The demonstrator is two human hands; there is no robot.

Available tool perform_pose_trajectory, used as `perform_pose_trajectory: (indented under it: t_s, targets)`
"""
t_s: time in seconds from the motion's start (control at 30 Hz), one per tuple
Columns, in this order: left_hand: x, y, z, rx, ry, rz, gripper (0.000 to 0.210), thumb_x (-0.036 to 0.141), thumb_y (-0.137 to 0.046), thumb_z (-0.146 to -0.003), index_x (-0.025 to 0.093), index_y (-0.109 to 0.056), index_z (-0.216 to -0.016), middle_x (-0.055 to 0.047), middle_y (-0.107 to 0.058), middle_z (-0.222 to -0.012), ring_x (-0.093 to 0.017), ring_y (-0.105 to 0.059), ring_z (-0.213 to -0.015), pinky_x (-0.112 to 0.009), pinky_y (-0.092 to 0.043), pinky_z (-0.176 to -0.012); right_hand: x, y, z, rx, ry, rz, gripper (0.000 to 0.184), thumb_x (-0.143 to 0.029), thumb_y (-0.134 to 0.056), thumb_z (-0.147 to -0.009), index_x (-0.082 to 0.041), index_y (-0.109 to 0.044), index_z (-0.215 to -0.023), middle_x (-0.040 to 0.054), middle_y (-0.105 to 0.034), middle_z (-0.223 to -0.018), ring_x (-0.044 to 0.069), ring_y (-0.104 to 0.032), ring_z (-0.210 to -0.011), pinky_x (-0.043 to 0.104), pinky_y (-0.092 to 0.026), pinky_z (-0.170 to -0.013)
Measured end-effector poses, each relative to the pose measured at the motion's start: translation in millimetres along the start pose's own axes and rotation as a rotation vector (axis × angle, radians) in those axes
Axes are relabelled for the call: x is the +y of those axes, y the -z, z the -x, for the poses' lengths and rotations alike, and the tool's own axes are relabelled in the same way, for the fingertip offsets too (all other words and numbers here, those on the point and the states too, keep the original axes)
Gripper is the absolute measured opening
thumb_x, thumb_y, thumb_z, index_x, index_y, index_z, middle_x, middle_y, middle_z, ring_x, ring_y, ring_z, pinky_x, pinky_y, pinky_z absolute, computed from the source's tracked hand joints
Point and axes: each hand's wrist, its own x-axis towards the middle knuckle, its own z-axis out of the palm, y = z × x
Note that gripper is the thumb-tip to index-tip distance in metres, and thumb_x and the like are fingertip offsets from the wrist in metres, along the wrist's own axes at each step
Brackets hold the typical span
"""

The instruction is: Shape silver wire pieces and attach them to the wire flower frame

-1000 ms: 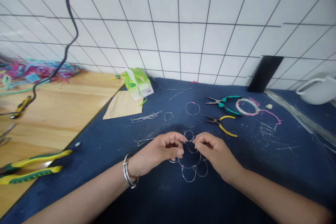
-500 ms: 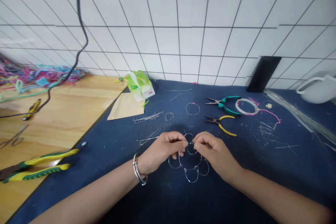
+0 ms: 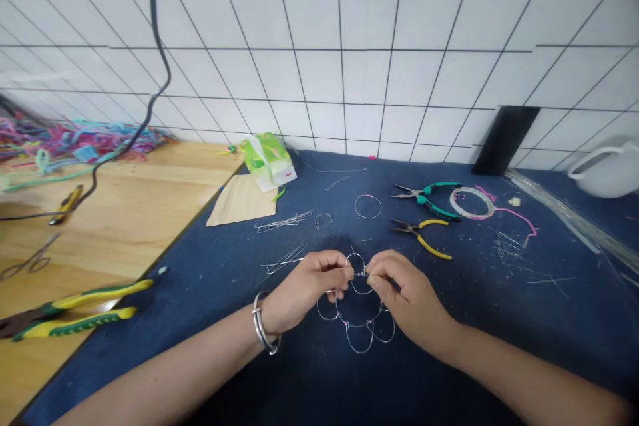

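Between my hands is a flower-shaped wire frame (image 3: 360,326), a thin silver ring with several wire loops around it and small pink bits at the joints. My left hand (image 3: 324,274) pinches the frame's upper left part between thumb and fingertips. Opposite it, my right hand (image 3: 402,286) is closed, thumb against forefinger, at the upper right of the same frame. A small wire loop (image 3: 355,255) rises between the two sets of fingertips. The exact spots gripped are hidden by the fingers.
Beyond my hands lie yellow-handled pliers (image 3: 432,239), teal-handled pliers (image 3: 424,193), a wire ring (image 3: 368,207) and bent wires (image 3: 284,221). Large yellow-green pliers (image 3: 84,306) lie at left. A white coil (image 3: 472,203), black block (image 3: 506,140) and white jug (image 3: 606,170) are at right.
The wire frame has turned slightly and its lower loops have shifted a little left. My fingertips have drawn slightly apart, and both hands keep their pinch.
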Motion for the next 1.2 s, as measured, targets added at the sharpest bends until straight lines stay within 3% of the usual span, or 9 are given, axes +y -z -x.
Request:
perform_pose_trajectory:
  t_s: [0.17, 0.33, 0.53, 0.9, 1.03, 1.2]
  targets:
    - [-3, 0.8, 1, 0.011, -0.03, 0.011, 0.014, 0.027, -0.057, -0.079, 0.014, -0.058, -0.073, 0.001, -0.053, -0.063, -0.009, -0.049, -0.057, -0.022, -0.039, -0.055, 1, 0, 0, 0.014, -0.015, 0.03, 0.016, -0.016, -0.047, -0.084, -0.021, -0.052, -0.07, 0.0026, -0.054, -0.083, 0.016, -0.051, -0.083, 0.032, -0.042, -0.077]
    - [-8, 0.7, 1, 0.108, -0.092, -0.07, 0.018, 0.032, -0.056, -0.081, 0.015, -0.056, -0.076, 0.001, -0.054, -0.065, -0.01, -0.05, -0.06, -0.022, -0.041, -0.055, 4, 0, -1, 0.028, -0.047, 0.049, 0.007, -0.022, -0.053, -0.083, -0.021, -0.056, -0.077, 0.0031, -0.055, -0.087, 0.017, -0.052, -0.081, 0.03, -0.043, -0.072]
    - [-12, -1.7, 0, 0.204, -0.117, -0.141, 0.02, 0.034, -0.053, -0.083, 0.015, -0.056, -0.077, 0.001, -0.054, -0.064, -0.009, -0.049, -0.059, -0.021, -0.043, -0.055, 4, -1, -3, 0.045, -0.042, 0.087, 0.011, -0.019, -0.053, -0.082, -0.021, -0.058, -0.072, 0.0034, -0.055, -0.09, 0.017, -0.052, -0.09, 0.033, -0.041, -0.082]
    - [-12, -1.9, 1, 0.157, -0.104, -0.294, 0.018, 0.033, -0.052, -0.082, 0.015, -0.055, -0.076, 0.002, -0.052, -0.062, -0.008, -0.046, -0.055, -0.02, -0.039, -0.051, 5, 9, -10, 0.181, 0.072, 0.181, 0.003, -0.02, -0.056, -0.079, -0.02, -0.057, -0.081, 0.0045, -0.055, -0.093, 0.019, -0.051, -0.092, 0.036, -0.04, -0.084]
    - [-10, -7.6, 1, 0.114, -0.126, -0.387, 0.016, 0.029, -0.053, -0.08, 0.015, -0.055, -0.072, 0.003, -0.051, -0.061, -0.008, -0.045, -0.053, -0.02, -0.036, -0.049, 4, 6, -14, 0.097, 0.081, 0.201, 0.009, -0.016, -0.062, -0.072, -0.02, -0.06, -0.08, 0.004, -0.055, -0.093, 0.019, -0.05, -0.094, 0.035, -0.039, -0.086]
    - [-11, -9.9, 1, 0.082, -0.126, -0.412, 0.015, 0.028, -0.053, -0.079, 0.015, -0.056, -0.073, 0.003, -0.051, -0.061, -0.008, -0.044, -0.053, -0.02, -0.034, -0.049, 4, 7, -14, 0.009, 0.027, 0.176, 0.012, -0.008, -0.056, -0.073, -0.019, -0.06, -0.07, 0.0013, -0.056, -0.084, 0.015, -0.052, -0.085, 0.031, -0.041, -0.08]
